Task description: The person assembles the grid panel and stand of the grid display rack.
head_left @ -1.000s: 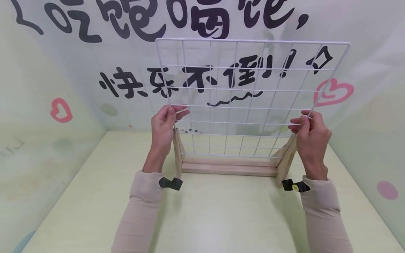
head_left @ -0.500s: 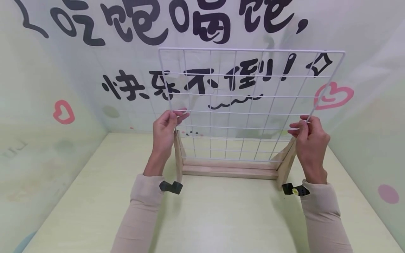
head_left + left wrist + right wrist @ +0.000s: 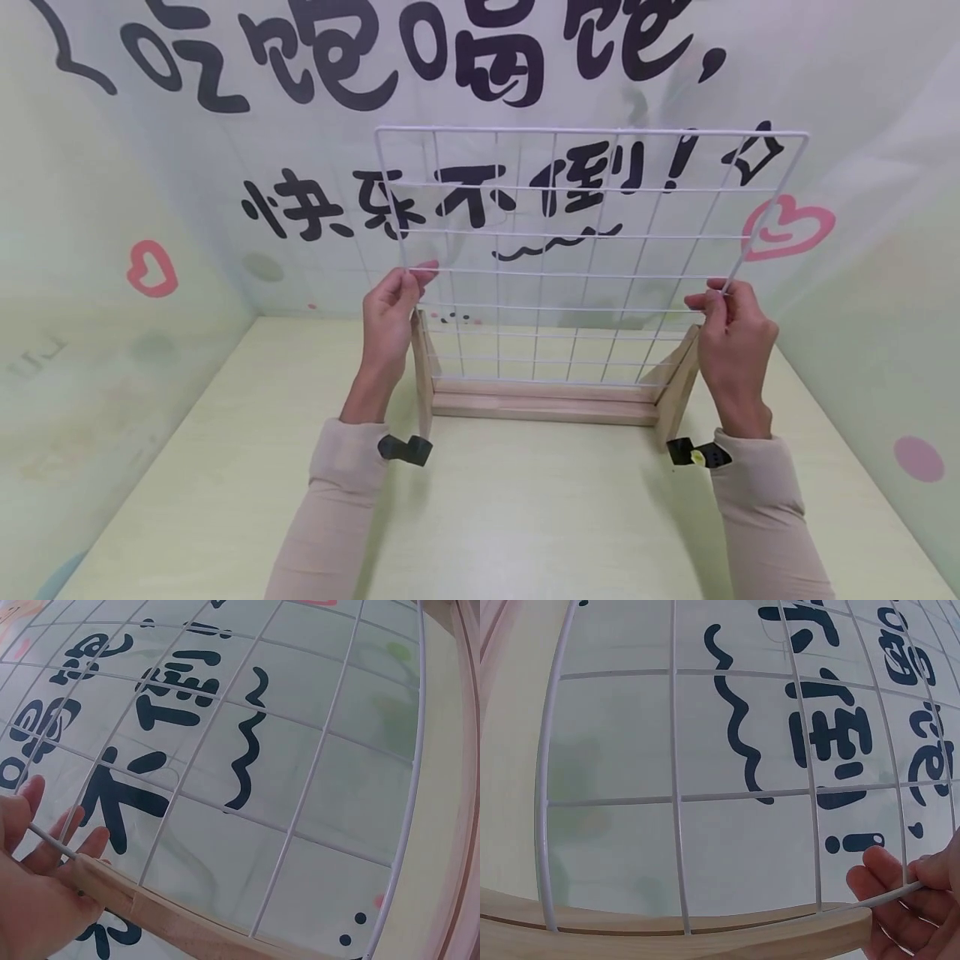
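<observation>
A white wire grid panel (image 3: 555, 130) stands upright within a pale wooden stand (image 3: 543, 407). My left hand (image 3: 384, 321) pinches its left edge wire just above the left side post (image 3: 422, 367). On the opposite edge, my right hand (image 3: 737, 346) grips the wire between thumb and fingers, above the right post (image 3: 679, 379). The left wrist view has the panel's edge running along the wooden post (image 3: 180, 922), close to the left hand (image 3: 34, 896). In the right wrist view, the lower edge wire meets a groove in the post (image 3: 780, 937). The panel's bottom wire lies slightly above the stand's crossbar.
The stand rests on a pale yellow table (image 3: 510, 508). Behind it hangs a light backdrop (image 3: 195, 183) with large black characters and pink hearts. Side walls (image 3: 892, 333) flank the table. Each wrist carries a small black camera (image 3: 406, 450).
The grid panel has come down a little between the stand's posts, with both hands lowering along with it. The head view has also shifted slightly.
</observation>
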Available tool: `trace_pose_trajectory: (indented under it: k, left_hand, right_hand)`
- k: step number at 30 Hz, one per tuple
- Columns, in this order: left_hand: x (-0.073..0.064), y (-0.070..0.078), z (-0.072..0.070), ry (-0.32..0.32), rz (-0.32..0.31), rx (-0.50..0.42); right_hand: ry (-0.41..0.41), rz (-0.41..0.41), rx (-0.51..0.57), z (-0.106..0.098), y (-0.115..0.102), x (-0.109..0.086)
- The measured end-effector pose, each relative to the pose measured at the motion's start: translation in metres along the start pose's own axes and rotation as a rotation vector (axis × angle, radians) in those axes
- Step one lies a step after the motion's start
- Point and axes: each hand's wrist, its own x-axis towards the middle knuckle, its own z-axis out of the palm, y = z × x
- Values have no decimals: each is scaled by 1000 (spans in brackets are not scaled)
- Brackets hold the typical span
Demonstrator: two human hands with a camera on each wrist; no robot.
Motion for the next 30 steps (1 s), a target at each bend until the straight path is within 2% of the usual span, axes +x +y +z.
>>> trace_pose_trajectory:
  k: [6,14,20,26,30]
  left_hand:
    - [-2,-2,-1,-6,21,-5]
    - [-6,-7,-4,-17,-15,49]
    - [-8,-8,-6,-39,18,105]
    - [-8,-10,-7,-30,36,124]
    - [-9,-13,-7,-12,23,130]
  right_hand:
    - [7,5,-22,1,3,-3]
    - [-11,20,-35,2,7,-9]
    - [-8,14,-13,3,7,-8]
    - [-14,32,-7,3,7,-8]
    - [8,29,-7,4,9,-9]
